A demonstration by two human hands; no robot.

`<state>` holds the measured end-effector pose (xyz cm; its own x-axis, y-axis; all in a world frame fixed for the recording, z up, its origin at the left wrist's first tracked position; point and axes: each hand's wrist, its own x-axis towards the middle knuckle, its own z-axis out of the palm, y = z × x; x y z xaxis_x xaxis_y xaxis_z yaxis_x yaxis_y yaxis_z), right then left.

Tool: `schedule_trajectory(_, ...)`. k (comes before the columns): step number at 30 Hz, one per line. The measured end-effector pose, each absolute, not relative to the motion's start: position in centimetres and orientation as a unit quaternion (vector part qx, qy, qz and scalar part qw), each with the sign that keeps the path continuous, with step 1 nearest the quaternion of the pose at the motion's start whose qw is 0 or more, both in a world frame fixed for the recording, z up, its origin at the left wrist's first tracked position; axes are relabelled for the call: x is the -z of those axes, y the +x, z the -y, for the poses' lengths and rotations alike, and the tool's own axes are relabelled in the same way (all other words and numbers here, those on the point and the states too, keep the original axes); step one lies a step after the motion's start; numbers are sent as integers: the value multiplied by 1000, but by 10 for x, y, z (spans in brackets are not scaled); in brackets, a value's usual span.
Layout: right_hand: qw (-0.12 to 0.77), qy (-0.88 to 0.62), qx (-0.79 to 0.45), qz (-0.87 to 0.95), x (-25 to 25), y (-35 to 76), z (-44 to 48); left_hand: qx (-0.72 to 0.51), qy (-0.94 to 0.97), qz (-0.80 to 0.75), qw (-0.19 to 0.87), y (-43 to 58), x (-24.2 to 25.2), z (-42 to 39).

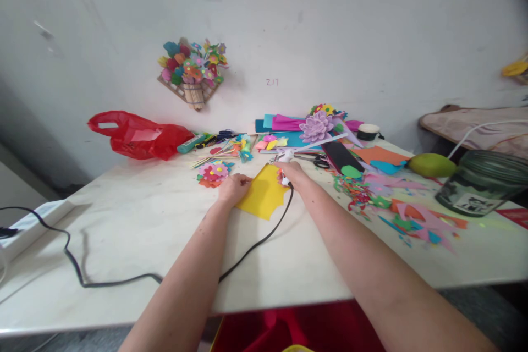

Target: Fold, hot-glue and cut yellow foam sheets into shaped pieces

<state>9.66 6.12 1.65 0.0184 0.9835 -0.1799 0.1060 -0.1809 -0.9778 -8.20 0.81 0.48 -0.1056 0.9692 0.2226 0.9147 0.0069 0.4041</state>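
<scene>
My left hand [233, 186] rests closed on the left edge of a yellow foam sheet [264, 196] lying on the white table [136, 220]. At the sheet's far right corner, my right hand [291, 171] is wrapped round a white glue gun [284, 158]. Its black cord [256, 242] trails back across the table toward me and off to the left. A small cluster of pink and green foam flowers [213, 172] lies just beyond my left hand.
A red plastic bag [140, 135] lies at the back left. Coloured foam sheets, a purple paper flower [315, 126], scissors [319, 161] and scraps [412, 214] crowd the right. A camouflage jar [480, 182] and a green fruit [431, 165] stand far right. A flower bouquet [192, 71] hangs on the wall.
</scene>
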Motion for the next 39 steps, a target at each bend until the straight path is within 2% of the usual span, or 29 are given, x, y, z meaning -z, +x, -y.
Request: schedule_trajectory(39,365,-539,-557,516,-21,97,-47,-227,673,-704,32,-79,-5,-7)
